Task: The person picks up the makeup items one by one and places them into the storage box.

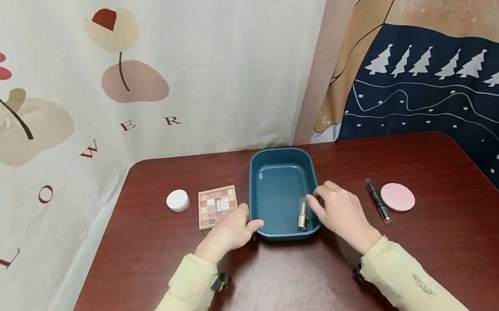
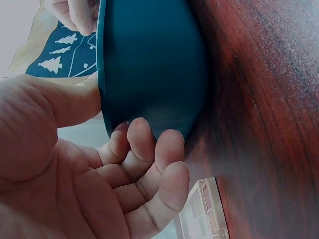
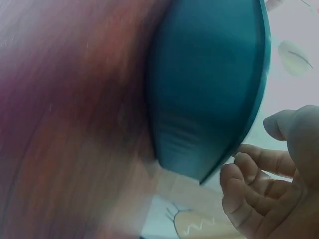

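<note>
A teal rectangular tray [image 1: 280,188] stands at the table's centre. Inside it, near the front right corner, lies a lipstick [image 1: 302,215] with a clear cap and a metallic base. My left hand [image 1: 229,234] holds the tray's left rim, the thumb over the edge and the curled fingers along the outer wall, as the left wrist view shows. At the right rim is my right hand [image 1: 343,214]; its fingers are loosely bent close to the edge, with the thumb apart from them in the right wrist view. An eyeshadow palette [image 1: 211,208] lies just beyond the left hand.
Left of the palette is a round white jar [image 1: 177,200]. To the right lie a dark slim cosmetic pen [image 1: 378,200] and a round pink compact [image 1: 397,197]. Printed cloth [image 1: 228,63] hangs along the back edge of the dark red wooden table [image 1: 277,293].
</note>
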